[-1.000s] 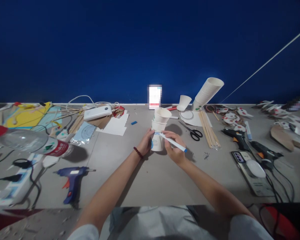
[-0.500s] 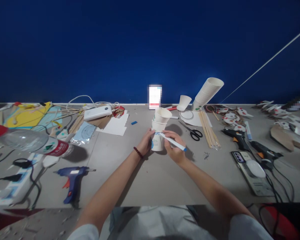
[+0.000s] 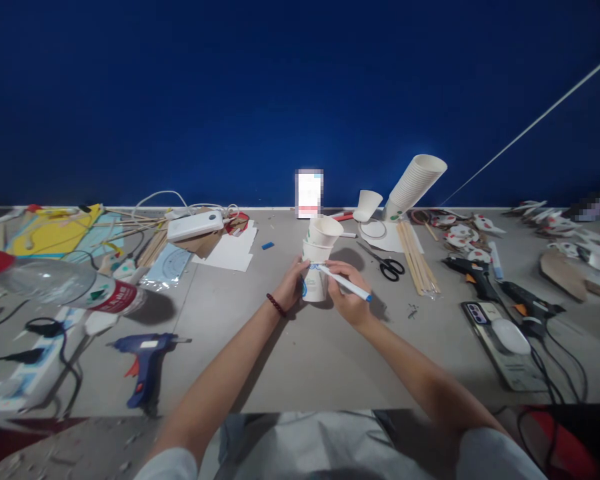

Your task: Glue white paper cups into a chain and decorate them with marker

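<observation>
Several white paper cups (image 3: 316, 285) stand one on another at the middle of the table, the top ones opening upward. Blue marks show on the lowest cup's side. My left hand (image 3: 293, 283) is closed round the left side of this lower cup, steadying it. In my right hand (image 3: 347, 293) is a white marker (image 3: 347, 283) with a blue end, gripped like a pen. Its tip meets the cup near the blue marks, partly hidden by the fingers. Above sits the upper cup (image 3: 326, 231).
A blue glue gun (image 3: 147, 360), power strip (image 3: 40, 360) and water bottle (image 3: 75, 287) lie left. Scissors (image 3: 387, 265), wooden sticks (image 3: 417, 257), a leaning cup stack (image 3: 416, 187), black glue guns (image 3: 475, 277) and a phone (image 3: 510, 353) are on the right. A blue cap (image 3: 268, 246) lies behind my left hand.
Almost nothing differs. The marker tip and my right hand have shifted very slightly at the cup's side; my left hand keeps its hold.
</observation>
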The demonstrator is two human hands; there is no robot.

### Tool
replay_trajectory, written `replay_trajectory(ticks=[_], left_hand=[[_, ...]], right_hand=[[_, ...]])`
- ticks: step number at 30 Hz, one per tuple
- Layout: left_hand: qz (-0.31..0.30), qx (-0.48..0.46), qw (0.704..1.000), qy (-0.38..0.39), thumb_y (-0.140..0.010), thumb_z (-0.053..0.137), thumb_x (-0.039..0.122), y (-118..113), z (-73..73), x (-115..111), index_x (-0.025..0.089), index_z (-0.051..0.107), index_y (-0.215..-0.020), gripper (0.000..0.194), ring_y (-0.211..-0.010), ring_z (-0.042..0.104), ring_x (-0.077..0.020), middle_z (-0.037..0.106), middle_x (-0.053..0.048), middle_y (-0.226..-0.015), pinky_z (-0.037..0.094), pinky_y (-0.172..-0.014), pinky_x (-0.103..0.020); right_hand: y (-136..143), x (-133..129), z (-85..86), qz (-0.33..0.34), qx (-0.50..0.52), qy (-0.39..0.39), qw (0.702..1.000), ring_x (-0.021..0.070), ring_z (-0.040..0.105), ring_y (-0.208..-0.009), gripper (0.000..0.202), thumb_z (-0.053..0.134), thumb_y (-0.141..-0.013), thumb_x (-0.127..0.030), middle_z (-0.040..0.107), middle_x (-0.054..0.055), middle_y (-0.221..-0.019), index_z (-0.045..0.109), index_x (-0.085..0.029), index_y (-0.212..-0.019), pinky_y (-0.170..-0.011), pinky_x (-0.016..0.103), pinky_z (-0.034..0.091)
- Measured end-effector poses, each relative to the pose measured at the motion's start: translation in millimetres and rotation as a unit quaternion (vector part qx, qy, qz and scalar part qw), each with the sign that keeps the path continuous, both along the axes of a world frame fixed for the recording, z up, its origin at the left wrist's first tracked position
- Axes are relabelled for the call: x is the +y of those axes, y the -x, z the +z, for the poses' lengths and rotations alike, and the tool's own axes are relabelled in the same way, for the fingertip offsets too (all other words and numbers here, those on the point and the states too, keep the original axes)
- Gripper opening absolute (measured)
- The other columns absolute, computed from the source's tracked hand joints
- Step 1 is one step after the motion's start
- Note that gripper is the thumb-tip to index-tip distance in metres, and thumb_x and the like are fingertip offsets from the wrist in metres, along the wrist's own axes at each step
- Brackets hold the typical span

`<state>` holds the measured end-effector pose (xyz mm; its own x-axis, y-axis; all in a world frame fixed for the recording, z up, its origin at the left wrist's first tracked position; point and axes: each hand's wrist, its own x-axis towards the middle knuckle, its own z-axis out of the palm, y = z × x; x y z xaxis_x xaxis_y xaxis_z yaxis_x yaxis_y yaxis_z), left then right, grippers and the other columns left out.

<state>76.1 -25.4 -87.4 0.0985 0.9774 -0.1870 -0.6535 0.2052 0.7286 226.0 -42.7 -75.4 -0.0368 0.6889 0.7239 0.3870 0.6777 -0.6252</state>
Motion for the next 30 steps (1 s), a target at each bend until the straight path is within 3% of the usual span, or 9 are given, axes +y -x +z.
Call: replay_trajectory(ticks=[8,30], left_hand=[[0.000,-0.005,1.000,-0.003,-0.074,0.078,0.033,0.1,1.8,-0.5,0.019,0.068,-0.103,0.034,-0.098,0.068,-0.0241,0.074,-0.004,-0.096,0.047,-0.091,-0.035],[-0.002,-0.019,1.000,0.007,-0.075,0.076,0.030,1.1,4.6,0.2,0.019,0.069,-0.111,0.038,-0.100,0.069,-0.0260,0.076,-0.004,-0.096,0.047,-0.092,-0.036]], right_hand=[[-1.1,-0.8,-0.1,0.016,0.003,0.010,1.000,0.0256,0.077,-0.099,0.011,0.063,-0.090,-0.017,0.078,0.011,-0.107,0.064,-0.023,-0.098,-0.087,0.045,0.063],[-0.8,-1.2,-1.9,0.012,0.014,0.014,1.000,0.0259,0.078,-0.098,0.007,0.062,-0.090,-0.020,0.080,0.011,-0.105,0.063,-0.024,-0.097,-0.084,0.044,0.064]])
